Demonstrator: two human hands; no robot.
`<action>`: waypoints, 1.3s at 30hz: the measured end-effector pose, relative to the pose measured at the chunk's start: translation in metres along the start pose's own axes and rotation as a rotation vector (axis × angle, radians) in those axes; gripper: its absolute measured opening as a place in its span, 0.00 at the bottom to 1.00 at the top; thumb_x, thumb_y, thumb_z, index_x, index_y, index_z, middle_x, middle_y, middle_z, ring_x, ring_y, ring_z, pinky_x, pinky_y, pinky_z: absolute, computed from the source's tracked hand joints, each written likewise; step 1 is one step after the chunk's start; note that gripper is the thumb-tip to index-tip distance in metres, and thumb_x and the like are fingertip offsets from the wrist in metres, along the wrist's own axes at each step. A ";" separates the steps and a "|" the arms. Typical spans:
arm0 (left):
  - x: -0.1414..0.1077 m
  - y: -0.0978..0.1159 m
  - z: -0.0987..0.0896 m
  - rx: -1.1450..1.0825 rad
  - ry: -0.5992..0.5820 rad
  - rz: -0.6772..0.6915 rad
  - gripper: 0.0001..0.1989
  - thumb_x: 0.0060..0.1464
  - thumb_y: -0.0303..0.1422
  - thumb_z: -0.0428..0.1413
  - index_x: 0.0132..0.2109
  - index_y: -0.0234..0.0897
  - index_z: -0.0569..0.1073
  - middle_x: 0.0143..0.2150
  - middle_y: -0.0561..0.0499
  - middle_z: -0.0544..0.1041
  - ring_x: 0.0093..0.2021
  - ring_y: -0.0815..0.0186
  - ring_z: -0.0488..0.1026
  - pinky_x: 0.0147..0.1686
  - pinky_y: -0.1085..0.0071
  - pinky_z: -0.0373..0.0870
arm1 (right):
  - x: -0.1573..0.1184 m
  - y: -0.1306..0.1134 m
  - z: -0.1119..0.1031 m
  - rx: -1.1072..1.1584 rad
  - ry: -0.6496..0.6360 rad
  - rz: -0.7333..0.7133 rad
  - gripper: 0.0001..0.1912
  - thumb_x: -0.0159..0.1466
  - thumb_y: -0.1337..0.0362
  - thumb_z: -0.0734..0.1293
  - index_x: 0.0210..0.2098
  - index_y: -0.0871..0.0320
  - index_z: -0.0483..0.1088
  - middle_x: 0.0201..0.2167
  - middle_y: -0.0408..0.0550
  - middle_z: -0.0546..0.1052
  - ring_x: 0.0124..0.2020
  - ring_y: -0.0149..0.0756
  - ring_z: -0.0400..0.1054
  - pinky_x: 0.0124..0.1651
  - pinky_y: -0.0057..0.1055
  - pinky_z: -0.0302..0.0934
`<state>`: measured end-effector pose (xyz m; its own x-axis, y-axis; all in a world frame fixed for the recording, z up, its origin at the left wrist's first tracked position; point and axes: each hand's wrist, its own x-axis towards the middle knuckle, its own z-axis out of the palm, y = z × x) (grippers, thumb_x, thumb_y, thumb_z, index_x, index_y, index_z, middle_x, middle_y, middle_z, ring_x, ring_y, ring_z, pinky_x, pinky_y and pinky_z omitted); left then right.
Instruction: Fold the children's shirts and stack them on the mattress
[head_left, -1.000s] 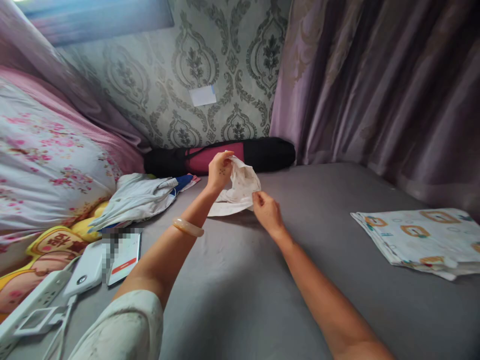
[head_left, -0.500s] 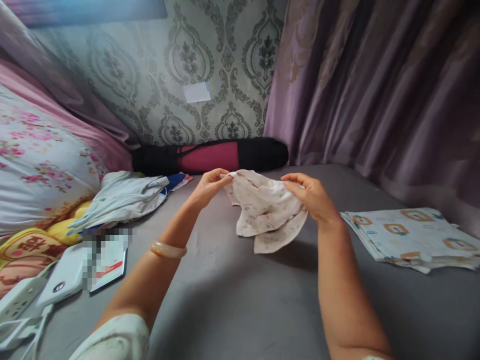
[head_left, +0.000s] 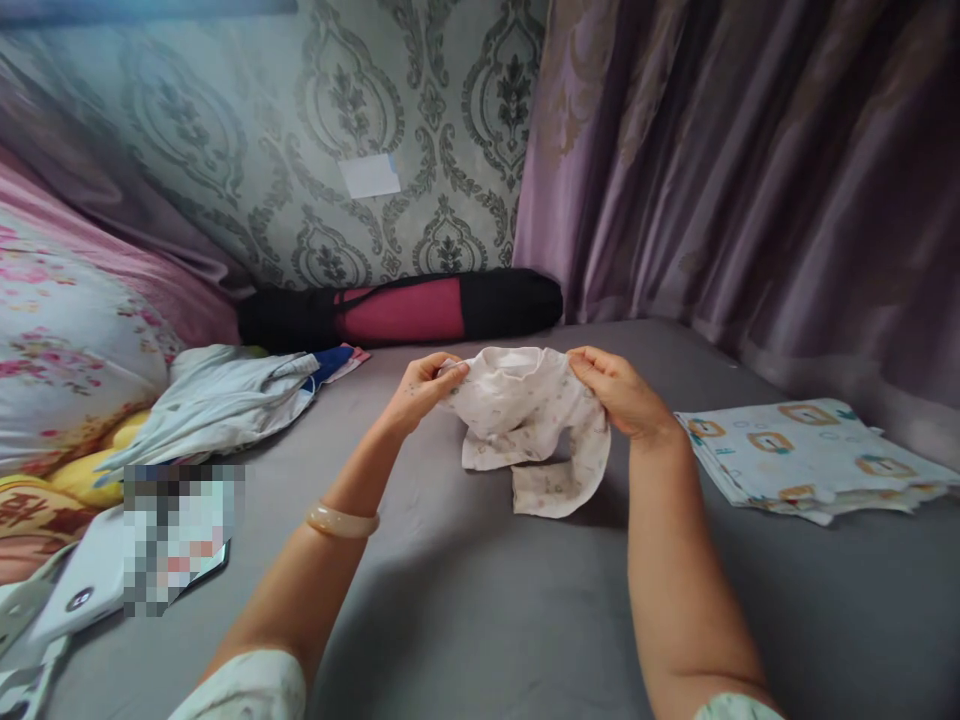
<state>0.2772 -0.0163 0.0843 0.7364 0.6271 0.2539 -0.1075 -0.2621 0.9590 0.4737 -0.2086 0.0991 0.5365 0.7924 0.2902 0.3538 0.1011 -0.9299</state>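
Observation:
Between my hands hangs a small white long-sleeved shirt (head_left: 517, 405) with a faint print, its round neckline facing up. My left hand (head_left: 429, 388) pinches it at the left shoulder, thumb on top. At the other shoulder my right hand (head_left: 621, 388) grips the cloth between thumb and fingers. The lower part and one sleeve droop down to the grey bed sheet or just above it; I cannot tell whether they touch. A pale bangle (head_left: 343, 521) circles my left wrist.
To the right lies a folded stack of printed white cloth (head_left: 810, 450). On the left are a heap of pale clothes (head_left: 232, 395), a white power bank (head_left: 86, 580) with cables, a partly blurred phone (head_left: 202, 570) and a floral pillow (head_left: 67, 340). A black-and-red roll bag (head_left: 405, 308) lies along the wall.
The shirt has opened out between my hands, so its neckline and a hanging sleeve now show. The whole view has shifted slightly to the right.

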 end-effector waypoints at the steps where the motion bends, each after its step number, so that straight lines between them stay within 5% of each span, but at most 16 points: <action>1: 0.000 -0.004 0.002 -0.011 -0.003 -0.012 0.16 0.46 0.46 0.64 0.33 0.37 0.77 0.26 0.54 0.72 0.25 0.71 0.66 0.25 0.75 0.60 | 0.000 0.000 0.000 0.093 -0.009 0.042 0.20 0.59 0.45 0.64 0.34 0.56 0.72 0.27 0.44 0.75 0.29 0.35 0.69 0.32 0.29 0.62; 7: 0.001 -0.017 0.018 -0.046 0.021 -0.102 0.19 0.44 0.49 0.65 0.32 0.36 0.76 0.24 0.54 0.72 0.24 0.71 0.66 0.24 0.75 0.59 | 0.001 0.010 -0.002 0.196 -0.064 0.182 0.27 0.48 0.45 0.74 0.40 0.57 0.73 0.33 0.46 0.79 0.31 0.36 0.72 0.34 0.31 0.66; 13: 0.006 -0.024 0.021 -0.020 -0.002 -0.147 0.20 0.43 0.49 0.65 0.27 0.36 0.73 0.22 0.55 0.68 0.21 0.72 0.63 0.21 0.75 0.56 | 0.007 0.025 -0.004 0.008 0.125 0.145 0.24 0.50 0.46 0.73 0.36 0.60 0.77 0.31 0.47 0.79 0.31 0.36 0.72 0.34 0.29 0.64; 21: 0.007 -0.025 0.002 0.085 -0.134 -0.124 0.21 0.41 0.46 0.66 0.32 0.33 0.73 0.26 0.54 0.71 0.25 0.72 0.65 0.24 0.76 0.59 | 0.009 0.030 -0.010 -0.540 0.143 0.164 0.25 0.55 0.43 0.67 0.27 0.61 0.76 0.22 0.43 0.73 0.29 0.36 0.68 0.31 0.27 0.57; 26: -0.006 -0.017 -0.016 0.173 -0.119 -0.085 0.20 0.44 0.47 0.63 0.32 0.32 0.73 0.26 0.54 0.69 0.25 0.72 0.64 0.25 0.76 0.58 | 0.000 0.011 -0.014 -0.528 -0.010 0.178 0.24 0.54 0.42 0.68 0.25 0.60 0.75 0.22 0.43 0.72 0.28 0.35 0.66 0.30 0.28 0.55; 30: -0.020 0.000 -0.032 0.308 -0.140 -0.008 0.19 0.49 0.47 0.60 0.30 0.33 0.72 0.23 0.56 0.65 0.24 0.73 0.60 0.23 0.76 0.53 | -0.007 -0.010 -0.024 -0.361 -0.321 0.090 0.22 0.52 0.46 0.70 0.33 0.59 0.77 0.28 0.43 0.76 0.30 0.33 0.66 0.33 0.27 0.58; 32: -0.029 0.016 -0.038 0.362 -0.133 0.030 0.18 0.50 0.46 0.59 0.29 0.33 0.72 0.23 0.56 0.64 0.23 0.74 0.59 0.22 0.76 0.51 | -0.010 -0.021 -0.028 -0.338 -0.371 0.058 0.22 0.52 0.47 0.71 0.35 0.59 0.77 0.29 0.44 0.76 0.30 0.32 0.67 0.33 0.28 0.58; 39: -0.048 0.104 -0.051 0.371 0.116 0.241 0.15 0.46 0.43 0.64 0.32 0.34 0.76 0.25 0.54 0.71 0.25 0.72 0.65 0.24 0.76 0.60 | -0.012 -0.091 -0.043 -0.373 -0.117 -0.082 0.22 0.52 0.43 0.72 0.30 0.58 0.77 0.24 0.43 0.74 0.26 0.32 0.65 0.29 0.29 0.57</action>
<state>0.1970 -0.0365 0.1783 0.6376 0.5887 0.4969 -0.0044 -0.6422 0.7665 0.4683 -0.2536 0.1897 0.4116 0.8562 0.3124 0.6574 -0.0415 -0.7524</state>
